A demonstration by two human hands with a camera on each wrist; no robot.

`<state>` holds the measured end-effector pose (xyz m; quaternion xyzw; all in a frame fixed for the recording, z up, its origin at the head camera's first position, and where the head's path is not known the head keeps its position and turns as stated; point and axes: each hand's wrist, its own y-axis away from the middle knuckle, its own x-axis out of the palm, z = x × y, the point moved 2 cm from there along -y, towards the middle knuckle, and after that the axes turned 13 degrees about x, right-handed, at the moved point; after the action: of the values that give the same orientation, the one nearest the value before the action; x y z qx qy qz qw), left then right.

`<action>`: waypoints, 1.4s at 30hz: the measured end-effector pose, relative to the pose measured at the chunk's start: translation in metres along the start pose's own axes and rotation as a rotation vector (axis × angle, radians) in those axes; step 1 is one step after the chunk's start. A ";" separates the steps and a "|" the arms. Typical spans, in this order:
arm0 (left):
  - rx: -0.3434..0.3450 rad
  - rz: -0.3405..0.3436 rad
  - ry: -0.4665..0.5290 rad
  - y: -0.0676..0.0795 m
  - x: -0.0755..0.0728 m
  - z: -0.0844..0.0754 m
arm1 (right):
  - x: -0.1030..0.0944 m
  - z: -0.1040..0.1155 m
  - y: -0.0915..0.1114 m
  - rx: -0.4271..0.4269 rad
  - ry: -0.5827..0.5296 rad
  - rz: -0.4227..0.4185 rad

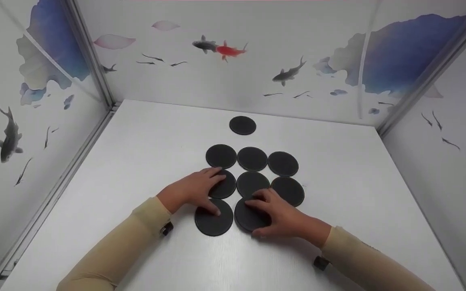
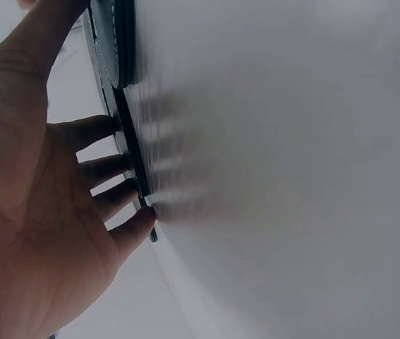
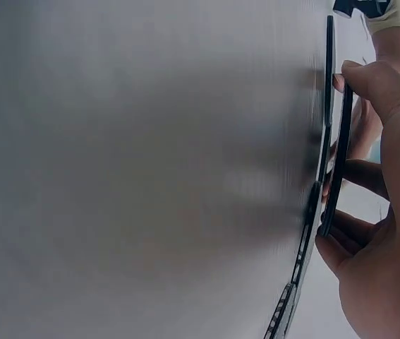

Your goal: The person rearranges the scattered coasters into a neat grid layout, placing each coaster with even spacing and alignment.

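My right hand (image 1: 283, 214) grips a round black coaster (image 1: 251, 214) by its rim, at the near side of a group of similar coasters. In the right wrist view the held coaster (image 3: 338, 162) is spanned between thumb and fingers and stands slightly apart from those behind it. My left hand (image 1: 192, 188) lies with fingers extended over the left coaster (image 1: 227, 186) of the middle row, while its thumb rests on the near-left coaster (image 1: 212, 225). Light stitching shows on a coaster edge (image 2: 115, 42) in the left wrist view, where the fingertips reach the coasters' rim.
Beyond the hands lies a row of three coasters (image 1: 252, 159), with a single coaster (image 1: 242, 125) farther back. A centre coaster (image 1: 253, 184) and a right coaster (image 1: 289, 192) sit beside my right hand. White panels (image 1: 249, 81) printed with fish enclose the white table (image 1: 156, 141) on three sides.
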<state>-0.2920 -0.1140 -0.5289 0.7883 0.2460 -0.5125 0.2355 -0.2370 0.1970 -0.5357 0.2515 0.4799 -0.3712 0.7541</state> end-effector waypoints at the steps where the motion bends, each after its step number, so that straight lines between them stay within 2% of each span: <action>1: -0.001 0.002 -0.001 0.000 0.000 0.000 | 0.001 0.000 0.000 -0.013 0.004 -0.004; 6: -0.004 0.010 -0.002 -0.001 0.000 -0.001 | 0.005 0.003 0.004 -0.066 0.031 -0.024; 10: -0.004 0.011 -0.003 -0.001 0.001 0.000 | 0.006 0.004 0.006 -0.074 0.059 -0.017; 18: -0.008 0.008 -0.018 -0.001 0.002 0.003 | 0.004 0.010 0.007 -0.073 0.072 -0.001; 28: -0.015 0.012 -0.012 0.000 0.001 0.002 | 0.005 0.010 0.007 -0.031 0.076 0.045; 35: 0.000 0.004 -0.012 -0.001 0.001 0.003 | 0.006 0.011 0.009 -0.015 0.087 0.039; 42: 0.003 0.003 0.006 0.000 -0.001 0.000 | 0.006 0.012 0.011 -0.051 0.125 0.032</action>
<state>-0.2925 -0.1145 -0.5280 0.7906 0.2448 -0.5101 0.2341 -0.2199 0.1930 -0.5357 0.2624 0.5312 -0.3304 0.7347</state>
